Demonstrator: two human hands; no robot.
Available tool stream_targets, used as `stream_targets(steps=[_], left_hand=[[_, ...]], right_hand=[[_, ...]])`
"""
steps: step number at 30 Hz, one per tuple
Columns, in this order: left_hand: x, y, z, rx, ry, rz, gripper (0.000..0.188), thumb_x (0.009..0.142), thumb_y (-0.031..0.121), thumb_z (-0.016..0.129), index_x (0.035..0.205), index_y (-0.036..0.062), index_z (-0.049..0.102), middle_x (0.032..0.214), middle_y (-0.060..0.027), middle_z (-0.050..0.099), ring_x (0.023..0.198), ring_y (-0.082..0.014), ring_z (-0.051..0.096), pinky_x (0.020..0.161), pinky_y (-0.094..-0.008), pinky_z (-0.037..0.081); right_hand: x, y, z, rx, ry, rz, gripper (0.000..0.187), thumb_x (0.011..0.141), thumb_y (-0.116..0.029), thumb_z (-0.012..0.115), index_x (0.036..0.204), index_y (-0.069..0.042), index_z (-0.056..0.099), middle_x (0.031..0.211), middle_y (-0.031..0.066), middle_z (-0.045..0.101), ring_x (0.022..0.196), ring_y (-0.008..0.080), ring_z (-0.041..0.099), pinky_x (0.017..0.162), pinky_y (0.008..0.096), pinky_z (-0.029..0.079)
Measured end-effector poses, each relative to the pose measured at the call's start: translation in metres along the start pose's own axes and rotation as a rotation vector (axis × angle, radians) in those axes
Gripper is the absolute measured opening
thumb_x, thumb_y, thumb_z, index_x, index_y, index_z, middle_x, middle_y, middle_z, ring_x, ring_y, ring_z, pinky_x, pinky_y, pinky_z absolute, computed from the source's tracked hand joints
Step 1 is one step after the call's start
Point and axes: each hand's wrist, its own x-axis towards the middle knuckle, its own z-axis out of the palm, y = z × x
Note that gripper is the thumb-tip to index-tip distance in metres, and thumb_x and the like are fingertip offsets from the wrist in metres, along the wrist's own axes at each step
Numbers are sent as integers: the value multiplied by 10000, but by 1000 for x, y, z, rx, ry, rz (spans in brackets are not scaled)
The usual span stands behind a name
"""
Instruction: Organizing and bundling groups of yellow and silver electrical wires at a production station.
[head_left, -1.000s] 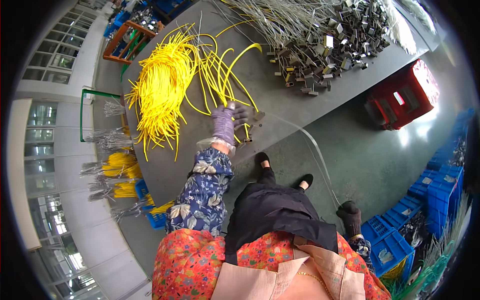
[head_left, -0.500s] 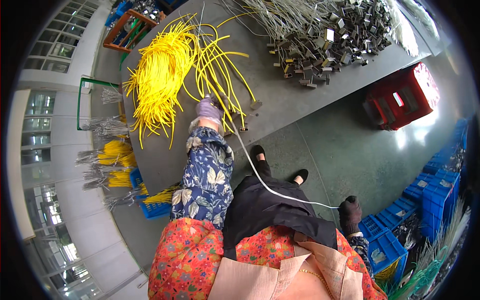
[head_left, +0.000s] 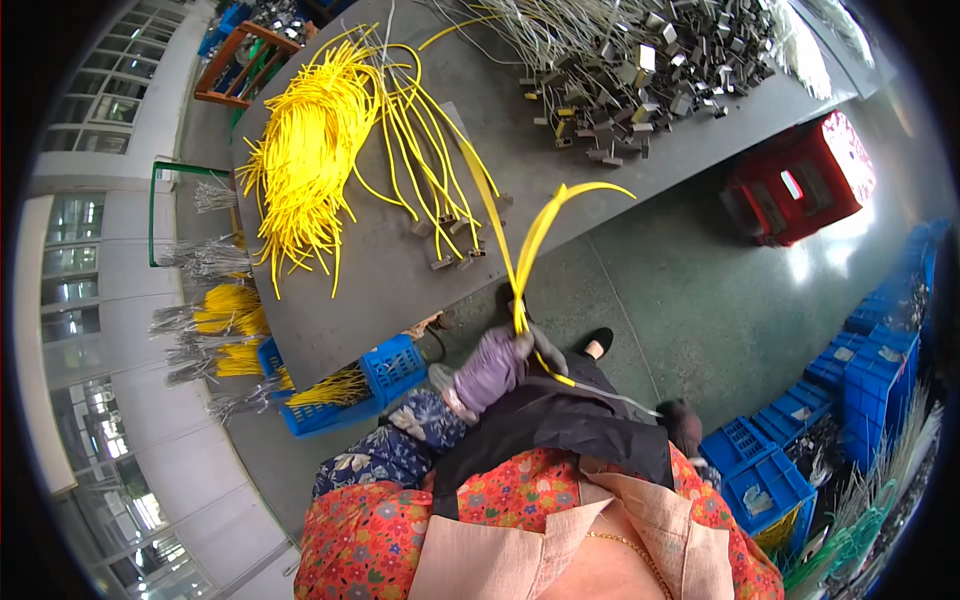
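My left hand [head_left: 497, 368], in a purple glove, is closed around a few thin yellow tubes [head_left: 540, 235] in front of my lap. They fan upward from the fist, one bending over to the right. From this hand a pale, silvery wire [head_left: 615, 397] runs to my right hand [head_left: 681, 428], which wears a dark glove and is closed on the wire's end, low at the right. Motion smears the right hand slightly. On the grey table [head_left: 330, 335] lies a big heap of yellow tubes [head_left: 310, 150]. Several small metal blocks [head_left: 445, 245] sit by its loose strands.
A pile of metal blocks with silvery wires [head_left: 640, 80] covers the table's far right. On the floor stand a red crate [head_left: 800, 185], blue crates [head_left: 770, 490] at the right and a blue basket [head_left: 395, 370] under the table's near edge. Wire bundles [head_left: 210, 260] hang at the left.
My left hand has drawn back from the table toward my lap, bringing yellow tubes with it. The wire between my hands spans a shorter gap. My right hand has shifted slightly left.
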Motion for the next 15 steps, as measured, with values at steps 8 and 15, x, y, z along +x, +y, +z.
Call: stream_targets(steps=[8, 15], left_hand=[[84, 120, -15, 276, 429, 858, 262, 900, 279, 487, 734, 80, 446, 527, 1, 365, 466, -123, 388, 472, -327, 400], [73, 80, 2, 678, 368, 601, 240, 876, 236, 540, 903, 6, 601, 770, -63, 648, 642, -126, 563, 594, -255, 446]], right_hand=[[37, -104, -78, 928, -457, -26, 132, 772, -199, 631, 769, -67, 621, 663, 3, 573, 590, 92, 499, 528, 250, 397], [66, -169, -91, 1048, -379, -63, 170, 810, -209, 591, 785, -42, 607, 643, -13, 538, 579, 62, 476, 506, 204, 363]])
